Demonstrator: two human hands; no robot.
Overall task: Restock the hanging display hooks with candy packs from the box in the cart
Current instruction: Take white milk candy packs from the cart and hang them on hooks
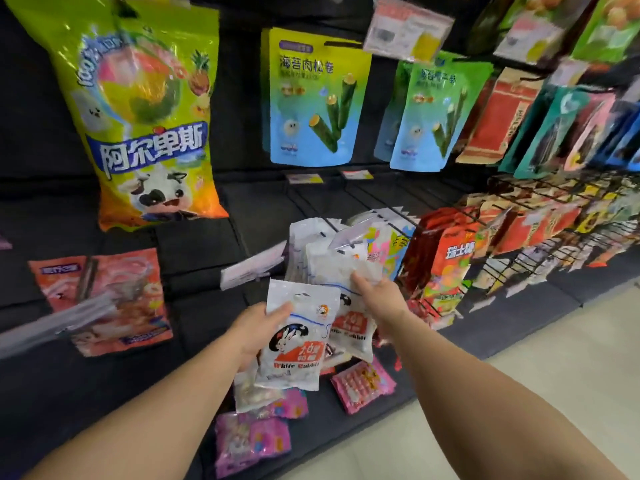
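Dark shelving [194, 258] faces you; your left hand [258, 329] grips a candy pack [296, 336], your right hand [375, 294] pinches the hung packs [332, 261]. Line up the hole squarely.

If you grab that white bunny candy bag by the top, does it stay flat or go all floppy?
Probably floppy: the white bunny candy bag is thin, shiny plastic film, and it bulges at the bottom where the sweets sit. It likely feels light, since the left hand holds it by one edge. The glossy film may be a bit slippery.
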